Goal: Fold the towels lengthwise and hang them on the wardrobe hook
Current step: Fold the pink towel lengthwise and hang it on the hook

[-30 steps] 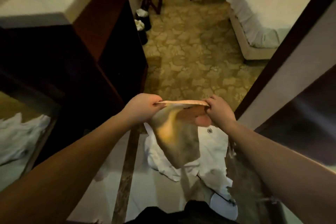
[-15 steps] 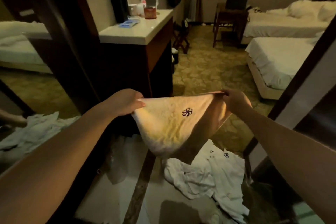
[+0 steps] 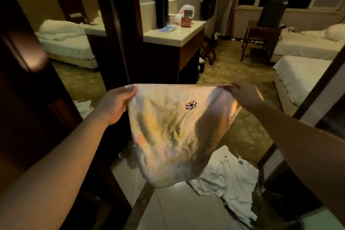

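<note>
A small pale towel [image 3: 173,136] with a dark embroidered logo hangs spread out in front of me at chest height. My left hand [image 3: 115,104] pinches its top left corner, thumb on the near face. My right hand [image 3: 246,95] grips the top right corner. The top edge is pulled nearly straight between them and the lower part sags to a rounded point. More white towels [image 3: 229,177] with the same logo lie crumpled on the tiled floor below, to the right. No wardrobe hook is in view.
A dark wooden wardrobe door [image 3: 28,80] with a mirror stands at my left. A white-topped counter [image 3: 175,33] with a kettle and cups is ahead. Beds [image 3: 302,73] line the right side, and a wooden chair [image 3: 261,39] stands near the window. A dark door frame [image 3: 317,87] slants at right.
My hands have moved apart and lifted, spreading the towel from a narrow bunch into a wide sheet. My view has tilted up from the floor to the room.
</note>
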Demonstrator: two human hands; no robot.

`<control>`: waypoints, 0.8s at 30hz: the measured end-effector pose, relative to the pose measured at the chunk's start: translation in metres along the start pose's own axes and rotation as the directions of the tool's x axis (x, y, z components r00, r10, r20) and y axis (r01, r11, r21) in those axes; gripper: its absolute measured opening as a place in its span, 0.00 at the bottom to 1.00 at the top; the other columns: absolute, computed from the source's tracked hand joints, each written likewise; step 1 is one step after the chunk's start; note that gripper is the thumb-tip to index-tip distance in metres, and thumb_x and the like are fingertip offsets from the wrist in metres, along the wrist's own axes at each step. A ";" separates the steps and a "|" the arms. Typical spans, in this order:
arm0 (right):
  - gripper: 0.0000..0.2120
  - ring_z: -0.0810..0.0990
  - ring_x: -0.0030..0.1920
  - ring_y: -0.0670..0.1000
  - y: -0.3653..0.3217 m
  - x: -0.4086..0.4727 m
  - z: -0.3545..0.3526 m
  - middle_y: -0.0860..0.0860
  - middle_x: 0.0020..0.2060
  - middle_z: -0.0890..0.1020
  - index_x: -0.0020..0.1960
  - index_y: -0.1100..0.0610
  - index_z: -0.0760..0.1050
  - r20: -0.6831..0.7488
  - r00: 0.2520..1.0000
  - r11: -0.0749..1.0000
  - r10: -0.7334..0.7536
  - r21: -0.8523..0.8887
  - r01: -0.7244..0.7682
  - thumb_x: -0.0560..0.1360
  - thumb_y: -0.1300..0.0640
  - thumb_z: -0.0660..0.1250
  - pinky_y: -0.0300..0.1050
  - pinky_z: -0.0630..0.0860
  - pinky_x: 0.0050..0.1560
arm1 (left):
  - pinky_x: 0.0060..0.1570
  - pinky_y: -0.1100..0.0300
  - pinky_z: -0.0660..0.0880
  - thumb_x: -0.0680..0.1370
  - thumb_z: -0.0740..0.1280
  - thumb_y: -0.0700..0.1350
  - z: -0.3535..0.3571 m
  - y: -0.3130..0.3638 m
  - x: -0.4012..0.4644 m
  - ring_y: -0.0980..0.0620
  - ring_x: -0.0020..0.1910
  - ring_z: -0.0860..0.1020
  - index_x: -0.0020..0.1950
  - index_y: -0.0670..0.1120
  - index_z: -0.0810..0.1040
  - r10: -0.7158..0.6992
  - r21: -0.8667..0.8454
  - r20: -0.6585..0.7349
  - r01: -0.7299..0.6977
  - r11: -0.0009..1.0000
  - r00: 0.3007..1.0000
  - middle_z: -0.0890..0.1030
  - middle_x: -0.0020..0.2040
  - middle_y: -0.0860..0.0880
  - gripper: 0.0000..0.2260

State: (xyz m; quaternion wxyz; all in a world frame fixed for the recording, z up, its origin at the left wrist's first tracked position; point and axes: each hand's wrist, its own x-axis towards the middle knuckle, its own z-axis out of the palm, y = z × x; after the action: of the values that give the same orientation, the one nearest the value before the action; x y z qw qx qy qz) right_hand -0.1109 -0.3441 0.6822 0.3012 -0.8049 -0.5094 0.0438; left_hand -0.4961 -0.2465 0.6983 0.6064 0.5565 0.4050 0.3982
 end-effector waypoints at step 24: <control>0.11 0.75 0.25 0.51 -0.194 -0.382 -0.068 0.60 0.33 0.78 0.52 0.55 0.82 0.593 0.624 0.789 -0.509 0.611 0.062 0.79 0.63 0.62 0.39 0.70 0.25 | 0.58 0.53 0.76 0.81 0.65 0.47 0.003 0.036 -0.483 0.50 0.52 0.81 0.52 0.50 0.80 -0.055 -0.116 -0.567 -0.013 0.993 0.822 0.84 0.49 0.51 0.04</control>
State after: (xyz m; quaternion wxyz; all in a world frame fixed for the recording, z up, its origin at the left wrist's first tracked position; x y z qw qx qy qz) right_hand -0.4218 -0.6392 0.7497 0.2856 -0.5034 -0.6790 0.4516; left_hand -0.6662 -0.6960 0.7580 0.4933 0.3723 0.5498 0.5619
